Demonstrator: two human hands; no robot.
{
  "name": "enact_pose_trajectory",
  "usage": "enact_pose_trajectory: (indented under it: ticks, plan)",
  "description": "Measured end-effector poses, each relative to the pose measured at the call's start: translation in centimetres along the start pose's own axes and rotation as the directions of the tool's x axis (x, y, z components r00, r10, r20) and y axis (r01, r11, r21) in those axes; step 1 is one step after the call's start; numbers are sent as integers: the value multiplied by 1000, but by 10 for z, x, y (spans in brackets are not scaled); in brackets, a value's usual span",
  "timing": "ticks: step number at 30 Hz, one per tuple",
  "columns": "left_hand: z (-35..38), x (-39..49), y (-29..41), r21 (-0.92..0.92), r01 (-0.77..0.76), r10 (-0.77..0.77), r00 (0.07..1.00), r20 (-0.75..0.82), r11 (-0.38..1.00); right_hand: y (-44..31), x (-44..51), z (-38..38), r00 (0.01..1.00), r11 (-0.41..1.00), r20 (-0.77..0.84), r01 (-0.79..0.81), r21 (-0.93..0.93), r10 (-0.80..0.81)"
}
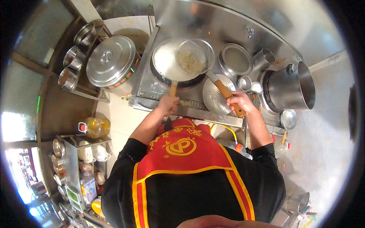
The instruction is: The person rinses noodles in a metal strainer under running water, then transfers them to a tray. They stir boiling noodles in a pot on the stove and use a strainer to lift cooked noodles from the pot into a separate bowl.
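My left hand (168, 103) grips the wooden handle (173, 90) of a pale metal wok (165, 58) on the stove. My right hand (241, 102) is closed around the wooden handle of a wire-mesh strainer (210, 51). The strainer's basket overlaps the right side of the wok; whether the two touch I cannot tell. A heap of yellowish-green food (190, 61) lies in the mesh, its kind unclear. Beneath the strainer's handle rests a round perforated metal skimmer (211, 98), close to my right hand.
Right of the wok are a round metal pot (236, 59), a small saucepan (263, 58), a ladle (257, 87) and a tall stockpot (285, 88) tilted sideways. A large lidded steel drum (109, 62) stands left of the stove. An oil jug (98, 127) tops the lower-left rack (70, 156).
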State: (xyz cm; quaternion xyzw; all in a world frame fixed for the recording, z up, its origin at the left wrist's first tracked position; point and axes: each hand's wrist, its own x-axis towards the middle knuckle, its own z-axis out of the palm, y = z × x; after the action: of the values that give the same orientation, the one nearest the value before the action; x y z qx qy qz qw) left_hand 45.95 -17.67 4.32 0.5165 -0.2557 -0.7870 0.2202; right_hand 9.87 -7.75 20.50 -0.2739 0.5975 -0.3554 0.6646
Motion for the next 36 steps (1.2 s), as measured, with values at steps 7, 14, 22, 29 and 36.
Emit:
enact_pose_trajectory:
  ticks: [7,14,22,29,36]
  plan:
    - [-6,-9,-6,-21,-31,32,999,31,999,-7,-6,1,999,998,20,-25,-52,26]
    - [-9,-12,-7,87,-70,70,998,8,994,-15,-9,6,998,992,16,-53,-111,55]
    - [-14,-3,-13,99,-129,125,991,52,987,-32,-10,19,998,974,36,-44,-220,53]
    - [-12,-7,-9,38,-83,81,995,49,996,-36,5,43,991,971,91,-73,-229,96]
    - [-10,-12,-6,62,-111,108,993,53,992,-17,30,73,987,984,126,-77,-161,97]
